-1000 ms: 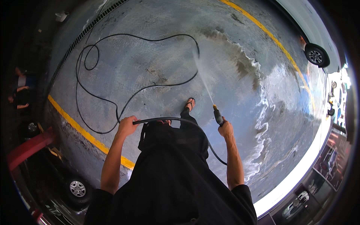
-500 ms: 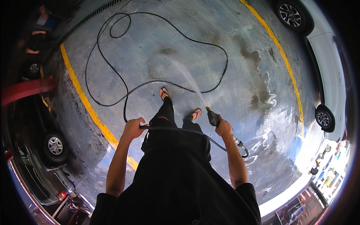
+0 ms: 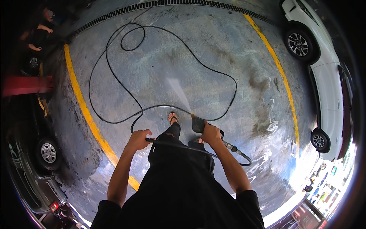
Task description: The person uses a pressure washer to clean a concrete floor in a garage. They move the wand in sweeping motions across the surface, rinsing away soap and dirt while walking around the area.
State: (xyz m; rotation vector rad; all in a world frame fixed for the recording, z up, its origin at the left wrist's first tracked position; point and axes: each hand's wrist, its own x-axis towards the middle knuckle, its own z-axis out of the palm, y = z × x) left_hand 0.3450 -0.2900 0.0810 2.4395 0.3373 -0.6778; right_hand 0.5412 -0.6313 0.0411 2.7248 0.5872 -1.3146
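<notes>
In my right hand [image 3: 212, 133] is a dark spray gun [image 3: 198, 124] with a yellow tip, its fingers wrapped round the grip. A white fan of water [image 3: 177, 91] leaves the tip toward the floor ahead and to the left. From the gun's metal coupling [image 3: 231, 147], the black hose [image 3: 179, 145] loops back across my waist. My left hand [image 3: 138, 139] is closed round that hose at my left side. Beyond it the hose lies in wide loops on the wet concrete floor [image 3: 160, 65]. My sandalled foot [image 3: 172, 117] stands just behind one strand.
Yellow lines [image 3: 82, 101] run along both sides of the bay. A white car [image 3: 328, 82] stands at the right, a dark vehicle [image 3: 28, 171] at the left. Across the far end runs a drain grate [image 3: 175, 3]. Another person's arm [image 3: 45, 28] shows at the far left.
My right hand has swung the spray gun left and inward, bringing the water jet with it. The view has tilted up, showing more of the drain grate. My left hand keeps its hold on the hose.
</notes>
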